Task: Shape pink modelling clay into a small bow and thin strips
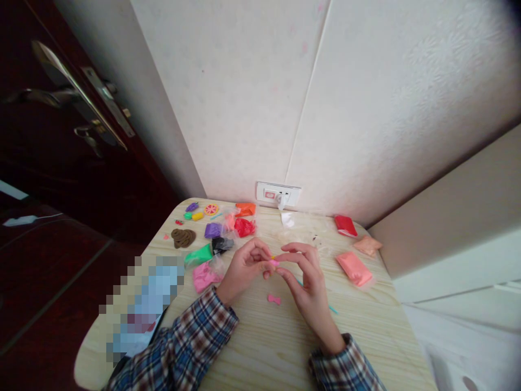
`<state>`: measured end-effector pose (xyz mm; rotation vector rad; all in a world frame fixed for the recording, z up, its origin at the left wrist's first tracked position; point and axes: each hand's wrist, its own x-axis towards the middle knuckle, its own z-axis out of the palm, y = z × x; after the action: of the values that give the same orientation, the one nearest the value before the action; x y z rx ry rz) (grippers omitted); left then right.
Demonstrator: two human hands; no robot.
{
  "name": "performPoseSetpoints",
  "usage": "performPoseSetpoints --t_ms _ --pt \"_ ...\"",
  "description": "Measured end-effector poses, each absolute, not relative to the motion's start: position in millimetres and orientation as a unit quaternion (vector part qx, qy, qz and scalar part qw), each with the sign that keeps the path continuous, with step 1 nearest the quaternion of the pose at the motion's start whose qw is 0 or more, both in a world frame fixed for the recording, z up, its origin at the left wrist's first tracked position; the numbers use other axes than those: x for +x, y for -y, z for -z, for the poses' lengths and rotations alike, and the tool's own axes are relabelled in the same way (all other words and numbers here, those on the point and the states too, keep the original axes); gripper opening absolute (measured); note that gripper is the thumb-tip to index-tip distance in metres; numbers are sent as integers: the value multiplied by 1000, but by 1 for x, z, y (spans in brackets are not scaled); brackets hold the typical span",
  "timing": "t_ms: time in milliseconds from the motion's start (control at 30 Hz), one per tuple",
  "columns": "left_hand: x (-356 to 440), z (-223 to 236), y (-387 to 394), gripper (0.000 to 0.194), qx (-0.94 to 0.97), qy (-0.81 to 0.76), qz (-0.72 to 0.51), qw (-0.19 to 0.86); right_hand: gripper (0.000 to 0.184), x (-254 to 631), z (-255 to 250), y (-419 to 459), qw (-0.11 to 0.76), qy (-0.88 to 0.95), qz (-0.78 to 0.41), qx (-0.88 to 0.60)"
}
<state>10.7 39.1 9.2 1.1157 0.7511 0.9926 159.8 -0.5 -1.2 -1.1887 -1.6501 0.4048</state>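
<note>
Between the fingertips of my left hand (246, 267) and my right hand (308, 279) is a small pink piece of modelling clay (274, 263), with a bit of yellow showing at its top. Both hands are closed in a pinch on it, just above the table, and the fingers cover part of its shape. Below them a pink clay bow (274, 299) lies flat on the wood. A thin turquoise stick (333, 310) rests under my right hand, which hides its middle.
On the wooden table (260, 347), clay packets lie left, including a pink packet (205, 276) and a green packet (199, 254). A coiled brown clay piece (183, 238) and small clay fruits sit far left. Right are a coral packet (354, 268) and red packet (345, 225). A blurred-out area covers the left edge.
</note>
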Motion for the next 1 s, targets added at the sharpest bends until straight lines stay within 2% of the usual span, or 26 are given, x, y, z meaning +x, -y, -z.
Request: performPoseSetpoints --t_ms 233,433,567,1000 --pt "12 -9 -37 32 521 -327 -414 670 11 160 2 2 514 675 -142 -511" --pt "11 -10 -36 25 522 -339 -409 667 7 164 1 3 488 705 -80 -508" --pt "10 -9 -37 23 511 -343 -405 676 10 166 -1 5 467 729 -74 -495" --pt "11 -5 -37 31 500 -330 -379 705 5 164 2 4 441 759 -43 -477"
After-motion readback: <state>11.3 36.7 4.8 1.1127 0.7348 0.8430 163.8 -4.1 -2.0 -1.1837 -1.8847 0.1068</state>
